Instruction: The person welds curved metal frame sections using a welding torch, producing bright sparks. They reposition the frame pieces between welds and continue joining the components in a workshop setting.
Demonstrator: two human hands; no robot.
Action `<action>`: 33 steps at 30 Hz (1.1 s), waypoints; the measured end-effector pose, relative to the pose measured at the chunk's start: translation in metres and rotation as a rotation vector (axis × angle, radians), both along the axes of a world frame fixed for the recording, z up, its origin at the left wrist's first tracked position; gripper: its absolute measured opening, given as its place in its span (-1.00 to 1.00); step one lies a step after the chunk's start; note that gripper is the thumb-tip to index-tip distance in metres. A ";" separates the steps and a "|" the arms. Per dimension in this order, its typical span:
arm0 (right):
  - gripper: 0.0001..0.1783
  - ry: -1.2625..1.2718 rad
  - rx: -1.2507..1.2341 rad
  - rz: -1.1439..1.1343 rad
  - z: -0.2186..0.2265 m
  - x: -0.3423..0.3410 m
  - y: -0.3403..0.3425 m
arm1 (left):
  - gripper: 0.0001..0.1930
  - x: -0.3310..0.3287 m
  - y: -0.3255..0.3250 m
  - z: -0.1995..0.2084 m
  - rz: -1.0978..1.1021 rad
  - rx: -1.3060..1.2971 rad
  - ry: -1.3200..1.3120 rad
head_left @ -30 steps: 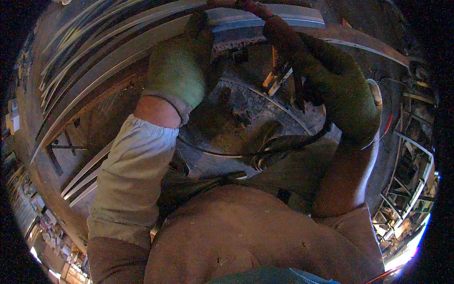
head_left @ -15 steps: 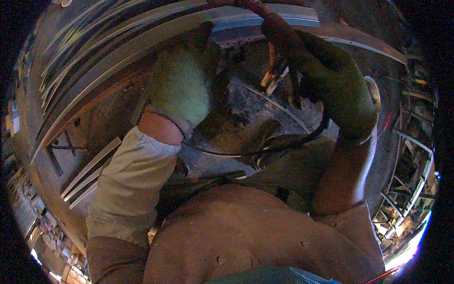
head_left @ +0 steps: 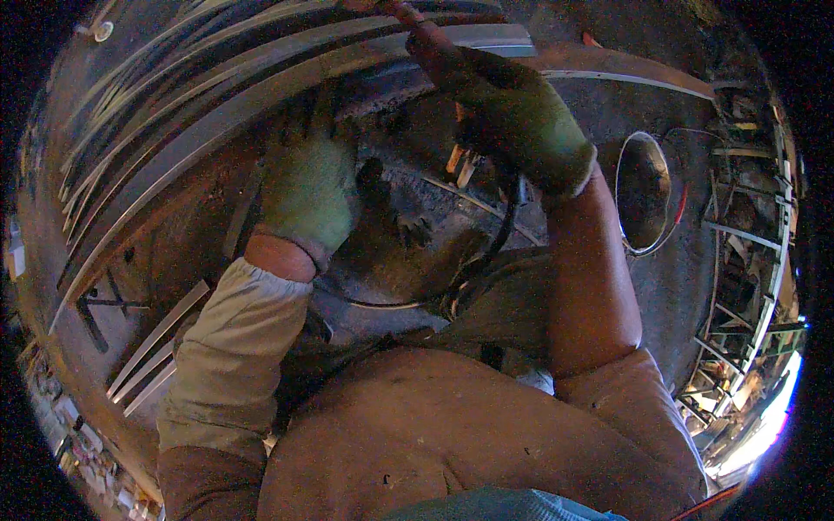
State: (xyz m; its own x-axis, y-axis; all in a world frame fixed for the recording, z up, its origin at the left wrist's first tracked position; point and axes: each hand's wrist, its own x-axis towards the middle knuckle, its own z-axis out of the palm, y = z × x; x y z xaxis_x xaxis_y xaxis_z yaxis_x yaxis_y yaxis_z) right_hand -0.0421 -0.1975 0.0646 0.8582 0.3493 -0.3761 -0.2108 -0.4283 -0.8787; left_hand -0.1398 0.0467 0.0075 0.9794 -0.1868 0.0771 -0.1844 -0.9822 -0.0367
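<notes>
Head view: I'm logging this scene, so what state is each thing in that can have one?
Left hand: gloved; fingers shadowed, grip unclear.
Right hand: gloved; grip unclear.
Pale sleeve: gathered at its end, leaving skin bare before the glove.
Dark cable: bent in a curve.
Metal strips: laid side by side.
Round pale-rimmed object: apart from both hands.

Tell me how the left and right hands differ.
The left hand points ahead; the right hand slants leftward. The left hand sits nearer the torso than the right. A pale sleeve covers most of the left hand's forearm; the right hand's forearm is bare. Both wear greenish gloves.
</notes>
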 end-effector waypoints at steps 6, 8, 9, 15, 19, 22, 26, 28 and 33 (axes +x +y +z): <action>-0.30 -0.717 -0.168 0.341 -0.024 0.014 -0.014 | -0.36 0.002 -0.001 -0.006 -0.026 0.046 -0.005; -0.28 -0.684 -0.222 0.344 -0.005 0.013 -0.006 | -0.35 0.000 -0.007 0.006 -0.001 -0.016 0.038; -0.29 -0.657 -0.235 0.327 -0.004 0.014 -0.006 | -0.35 0.002 -0.009 0.008 0.008 -0.053 0.064; -0.39 -0.603 -0.125 0.197 -0.045 0.032 -0.028 | -0.35 0.008 -0.011 0.015 0.134 -0.095 0.266; -0.36 -0.109 -0.012 -0.041 -0.022 0.026 -0.015 | -0.34 0.025 -0.003 0.020 0.223 -0.169 0.350; -0.40 -0.291 -0.033 0.045 -0.028 0.032 -0.018 | -0.28 0.023 -0.005 -0.002 0.212 -0.101 0.206; -0.46 -0.577 -0.130 0.111 -0.039 0.046 -0.025 | -0.22 0.023 -0.004 -0.013 0.161 -0.082 0.146; -0.46 -0.755 -0.269 0.142 -0.041 0.047 -0.024 | -0.22 0.021 0.004 -0.023 0.167 -0.147 0.203; -0.49 -0.952 -0.258 0.276 -0.072 0.059 -0.034 | -0.26 0.025 -0.006 -0.011 0.191 -0.225 0.245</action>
